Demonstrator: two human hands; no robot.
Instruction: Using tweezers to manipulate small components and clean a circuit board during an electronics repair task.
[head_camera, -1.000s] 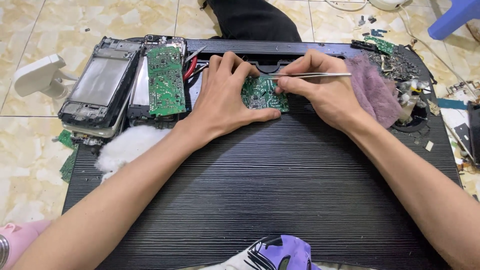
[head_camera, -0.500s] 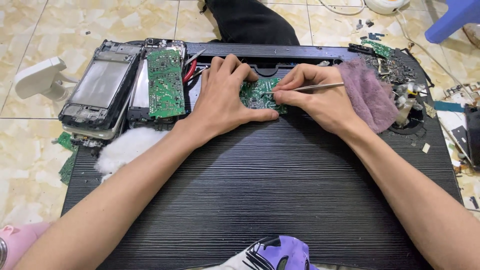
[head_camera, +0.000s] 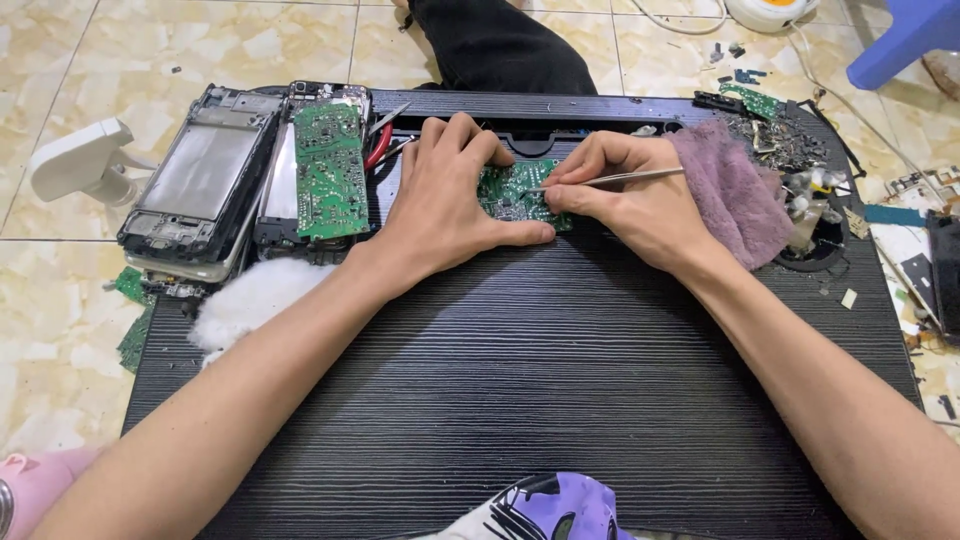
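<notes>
Entry, read left to right across our black ribbed work board: at nine o'clock on the floor, one white plastic fixture; at ten o'clock, one opened device frame with a silvery panel, and just beside it one long green circuit board lying on a second opened chassis; below them, one white wad of cotton; red-handled cutters peek out past the long board. At twelve o'clock sits the small green circuit board, flat on the work board near its far edge. Our left hand lies over its left side, fingers spread and pressing down, thumb along the near edge. Our right hand has its fingers pinched together on one pair of metal tweezers, tips touching the board's surface. We judge the work calls for a steady left-hand brace, a low tweezer angle and light pressure, so no neighbouring part is lifted. At two o'clock: one mauve cloth, then one heap of loose scrap parts, too jumbled to count. Boards counted: two clearly, plus fragments.
</notes>
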